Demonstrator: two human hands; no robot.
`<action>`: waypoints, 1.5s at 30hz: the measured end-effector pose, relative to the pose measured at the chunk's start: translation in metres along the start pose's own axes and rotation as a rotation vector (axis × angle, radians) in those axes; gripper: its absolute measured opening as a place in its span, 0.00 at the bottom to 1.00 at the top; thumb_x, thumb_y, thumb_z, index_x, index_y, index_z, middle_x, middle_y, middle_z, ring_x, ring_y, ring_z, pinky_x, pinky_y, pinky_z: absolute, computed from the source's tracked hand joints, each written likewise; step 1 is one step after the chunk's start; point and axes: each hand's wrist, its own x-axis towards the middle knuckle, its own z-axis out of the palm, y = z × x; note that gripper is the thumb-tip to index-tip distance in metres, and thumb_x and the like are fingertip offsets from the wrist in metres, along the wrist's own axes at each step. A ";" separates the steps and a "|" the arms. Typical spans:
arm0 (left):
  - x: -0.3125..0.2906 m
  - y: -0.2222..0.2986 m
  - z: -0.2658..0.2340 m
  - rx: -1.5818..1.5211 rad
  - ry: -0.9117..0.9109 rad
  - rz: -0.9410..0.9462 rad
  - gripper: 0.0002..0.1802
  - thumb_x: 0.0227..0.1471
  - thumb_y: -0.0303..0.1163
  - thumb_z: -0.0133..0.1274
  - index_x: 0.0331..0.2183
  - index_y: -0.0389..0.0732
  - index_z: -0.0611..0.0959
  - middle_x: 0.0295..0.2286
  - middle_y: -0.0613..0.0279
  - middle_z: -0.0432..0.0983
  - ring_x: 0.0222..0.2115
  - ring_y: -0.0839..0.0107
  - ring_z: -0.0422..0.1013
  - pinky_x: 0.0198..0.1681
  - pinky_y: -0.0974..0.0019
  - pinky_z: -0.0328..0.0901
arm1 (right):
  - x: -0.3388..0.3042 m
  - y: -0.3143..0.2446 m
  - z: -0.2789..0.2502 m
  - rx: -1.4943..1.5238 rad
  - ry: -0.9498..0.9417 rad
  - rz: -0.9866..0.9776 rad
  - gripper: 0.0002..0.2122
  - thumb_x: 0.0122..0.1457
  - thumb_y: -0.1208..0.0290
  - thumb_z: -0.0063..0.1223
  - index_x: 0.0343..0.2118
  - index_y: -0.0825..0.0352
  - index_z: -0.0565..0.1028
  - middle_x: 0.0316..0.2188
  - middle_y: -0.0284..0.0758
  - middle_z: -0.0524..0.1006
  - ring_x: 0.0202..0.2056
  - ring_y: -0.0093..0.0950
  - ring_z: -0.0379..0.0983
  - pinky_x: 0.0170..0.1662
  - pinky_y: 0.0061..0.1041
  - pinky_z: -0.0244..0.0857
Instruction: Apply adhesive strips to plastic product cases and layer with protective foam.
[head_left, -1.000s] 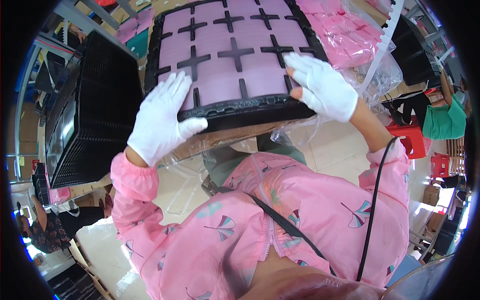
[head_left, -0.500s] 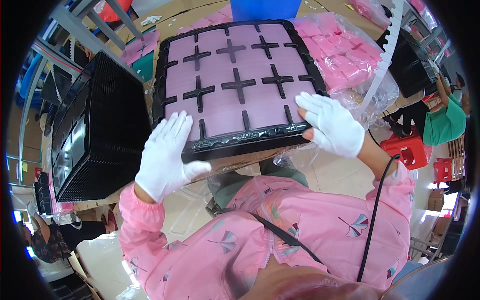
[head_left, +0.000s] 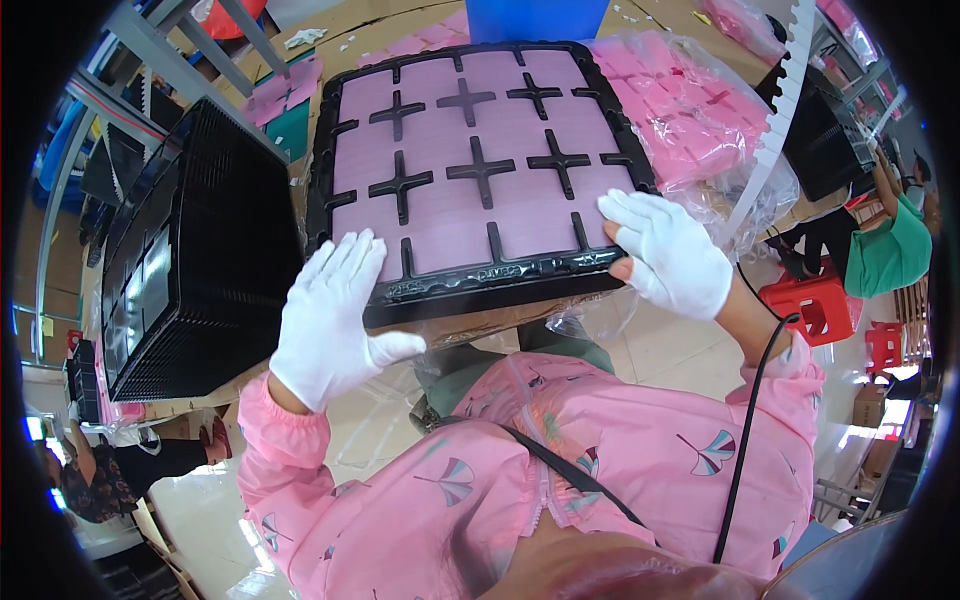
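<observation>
In front of me on the table lies a black plastic tray (head_left: pixel 484 272) with raised cross-shaped dividers. A pink-purple sheet (head_left: pixel 440 236) covers its floor, slotted around the crosses. My left hand (head_left: pixel 335 315), in a white glove, rests flat at the tray's near left corner with the thumb held apart. At the near right corner my right hand (head_left: pixel 672 255) is also gloved in white, but its thumb and one fingertip are bare. Its fingers lie stretched along the tray's right edge. Neither hand grasps anything.
Left of the tray stands a tall stack of black trays (head_left: pixel 215 260). Pink sheets in clear plastic (head_left: pixel 690 120) lie to the right, beside a white toothed strip (head_left: pixel 765 140). A blue bin (head_left: pixel 540 20) is behind. Red stools (head_left: pixel 812 300) and a person in green (head_left: pixel 890 250) appear at right.
Almost nothing differs. Both hands stay at the tray's near corners, and the view has shifted very slightly.
</observation>
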 end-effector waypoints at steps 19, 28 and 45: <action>-0.012 -0.001 -0.005 -0.045 0.026 -0.014 0.51 0.35 0.64 0.54 0.48 0.28 0.69 0.47 0.42 0.68 0.51 0.53 0.63 0.57 0.54 0.52 | -0.012 0.000 -0.010 -0.024 -0.045 0.005 0.18 0.51 0.61 0.51 0.37 0.73 0.72 0.47 0.47 0.70 0.51 0.43 0.64 0.54 0.36 0.56; -0.013 -0.002 -0.007 -0.042 0.009 -0.065 0.50 0.40 0.68 0.45 0.49 0.30 0.69 0.49 0.44 0.66 0.53 0.53 0.61 0.59 0.53 0.48 | -0.006 0.004 -0.008 -0.012 -0.010 -0.031 0.16 0.50 0.63 0.51 0.36 0.72 0.72 0.46 0.46 0.71 0.50 0.42 0.65 0.55 0.38 0.54; 0.104 -0.096 0.013 0.014 0.164 0.010 0.40 0.51 0.62 0.38 0.48 0.32 0.70 0.48 0.44 0.67 0.52 0.52 0.59 0.60 0.58 0.47 | 0.099 0.090 0.031 0.020 0.358 0.155 0.18 0.58 0.62 0.43 0.43 0.75 0.70 0.46 0.48 0.71 0.48 0.45 0.66 0.52 0.36 0.58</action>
